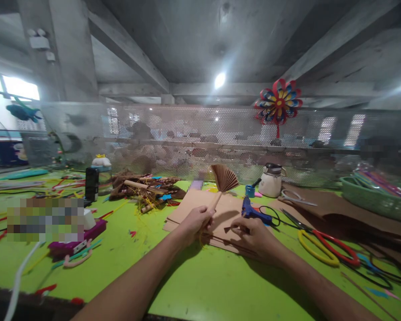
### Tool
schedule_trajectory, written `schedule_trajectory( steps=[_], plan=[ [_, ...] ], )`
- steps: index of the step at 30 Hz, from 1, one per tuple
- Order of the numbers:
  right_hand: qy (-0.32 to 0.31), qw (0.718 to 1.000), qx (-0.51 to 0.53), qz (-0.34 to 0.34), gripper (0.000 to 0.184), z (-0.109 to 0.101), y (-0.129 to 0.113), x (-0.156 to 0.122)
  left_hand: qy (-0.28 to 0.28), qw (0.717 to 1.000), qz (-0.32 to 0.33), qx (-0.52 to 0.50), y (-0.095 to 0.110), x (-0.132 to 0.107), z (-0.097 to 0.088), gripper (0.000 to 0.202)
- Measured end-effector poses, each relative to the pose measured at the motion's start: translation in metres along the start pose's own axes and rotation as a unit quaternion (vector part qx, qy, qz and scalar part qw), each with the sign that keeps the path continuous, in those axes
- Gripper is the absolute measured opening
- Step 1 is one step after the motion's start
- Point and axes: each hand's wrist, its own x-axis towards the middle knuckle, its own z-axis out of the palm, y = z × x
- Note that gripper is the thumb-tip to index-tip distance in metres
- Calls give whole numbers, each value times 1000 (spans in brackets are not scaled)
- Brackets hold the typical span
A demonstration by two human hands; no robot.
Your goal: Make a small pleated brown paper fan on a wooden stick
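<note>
My left hand (200,221) is closed around the lower end of a rolled light-brown paper stick (214,201). From the stick's top spreads a pleated brown paper fan (224,178), tilted to the right. My right hand (252,230) pinches a small dark-brown scrap of paper (227,229) between thumb and fingertips. Under both hands lies a stack of light-brown paper sheets (190,205). A blue glue gun (254,212) rests on the stack's right side, just beyond my right hand. Yellow strands (203,240) hang below my left hand.
Big scissors with red and yellow handles (321,247) lie right. Behind stand a white jug (270,182) and a green basket (370,194). Bundled brown paper sticks (147,189) lie back left, near a purple power strip (78,240). A perforated metal screen (187,133) closes the green table's back.
</note>
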Motion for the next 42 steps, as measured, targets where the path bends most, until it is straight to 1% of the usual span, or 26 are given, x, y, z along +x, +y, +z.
schedule_trajectory(
  steps=[4, 9, 15, 20, 30, 42],
  plan=[
    [-5, 1000, 8, 5, 23, 1, 2, 1, -41, 999, -9, -21, -1, -1, 0, 18],
    [-2, 1000, 6, 0, 23, 5, 5, 1, -51, 998, -2, -31, -2, -2, 1, 17],
    [-1, 1000, 7, -8, 23, 2, 0, 1, -64, 996, -8, -60, -6, 2, -3, 19],
    [-4, 1000, 14, -7, 23, 0, -1, 0, -48, 996, -25, -70, -8, 5, -4, 17],
    [-7, 1000, 7, 3, 20, 0, 0, 0, -20, 997, -20, -67, -7, 5, -4, 11],
    [-1, 1000, 2, 13, 20, -2, -5, 0, -21, 995, -42, -83, -6, 3, -4, 10]
  ],
)
